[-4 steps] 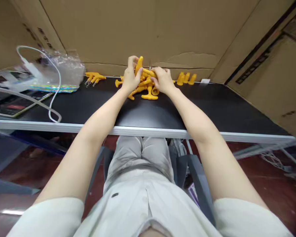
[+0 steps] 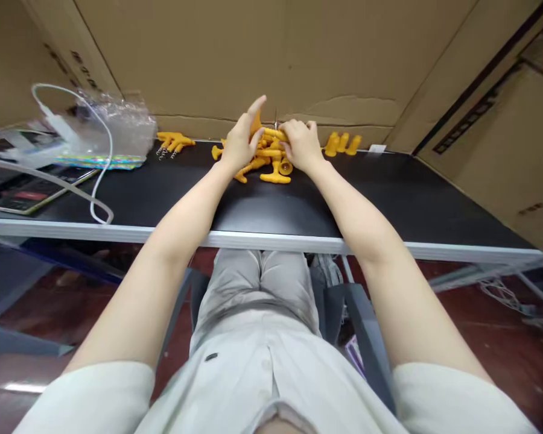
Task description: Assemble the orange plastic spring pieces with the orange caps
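Note:
My left hand (image 2: 241, 141) grips the T-shaped handle (image 2: 256, 123) of a yellow corkscrew, its index finger stretched up along it and its thumb below. My right hand (image 2: 302, 143) has its fingers bent over the far end of a ribbed yellow shaft (image 2: 274, 133), which appears to run from that handle; its tip is hidden. Both hands are over a pile of yellow T-handled pieces (image 2: 276, 178) on the black tabletop. A round hollow yellow piece (image 2: 285, 168) lies in the pile, below my right hand.
Several yellow corkscrews (image 2: 175, 141) with bare metal spirals lie left of the pile. Three yellow bell-shaped pieces (image 2: 342, 143) stand at right, near a white tag (image 2: 377, 148). Clear plastic bags (image 2: 117, 132), a white cable (image 2: 110, 144) and a phone (image 2: 36, 196) occupy the left. Cardboard (image 2: 235, 54) walls the back.
My left index finger has straightened upward, and the handle in that hand has turned so less of it shows. My right hand has barely moved.

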The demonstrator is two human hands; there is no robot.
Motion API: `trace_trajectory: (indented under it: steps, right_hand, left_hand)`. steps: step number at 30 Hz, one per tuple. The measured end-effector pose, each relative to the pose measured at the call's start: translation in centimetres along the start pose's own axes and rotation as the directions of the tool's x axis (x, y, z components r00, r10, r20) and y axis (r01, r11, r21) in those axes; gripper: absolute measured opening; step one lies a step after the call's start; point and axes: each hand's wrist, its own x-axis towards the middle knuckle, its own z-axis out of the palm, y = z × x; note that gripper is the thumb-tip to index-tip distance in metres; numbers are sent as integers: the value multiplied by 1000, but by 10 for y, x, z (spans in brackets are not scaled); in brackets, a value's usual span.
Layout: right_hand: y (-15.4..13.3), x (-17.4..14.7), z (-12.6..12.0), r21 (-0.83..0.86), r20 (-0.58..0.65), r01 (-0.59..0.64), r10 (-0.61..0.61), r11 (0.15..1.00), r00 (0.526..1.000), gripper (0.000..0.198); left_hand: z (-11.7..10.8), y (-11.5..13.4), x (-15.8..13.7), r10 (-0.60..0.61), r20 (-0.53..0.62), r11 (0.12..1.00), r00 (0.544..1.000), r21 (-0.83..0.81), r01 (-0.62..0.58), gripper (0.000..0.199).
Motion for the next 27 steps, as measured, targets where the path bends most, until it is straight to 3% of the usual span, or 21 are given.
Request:
trace_trajectory:
  steps: [3,9,17,23,25,27]
  right_hand:
    - [1,-2,-3,-60,-10,12,-13,998,1000,37]
    - [9,0,4,-15,1,145,-145,989,989,43]
    - [15,2,-3,-76,10,142,-142,987,990,41]
    - [38,-2,-13,-64,-104,-93,86,994,991,34]
    - [48,-5,-20,-21,-171,-226,219,974,961,30]
    - [59,-9,-27,31,-220,-394,391,918,894,29]
  left_hand:
    - [-3,3,-2,-62,29,994,998,96,59,60]
    - [-6,2,-4,-195,28,958,980,219,184,60]
    - [-15,19,-4,-258,17,921,966,307,240,54]
    - [-23,14,-5,-399,-89,876,913,258,408,39]
    - [-26,9,-6,-426,-146,865,893,224,449,29]
    - [-28,2,-5,-436,-192,865,879,178,468,22]
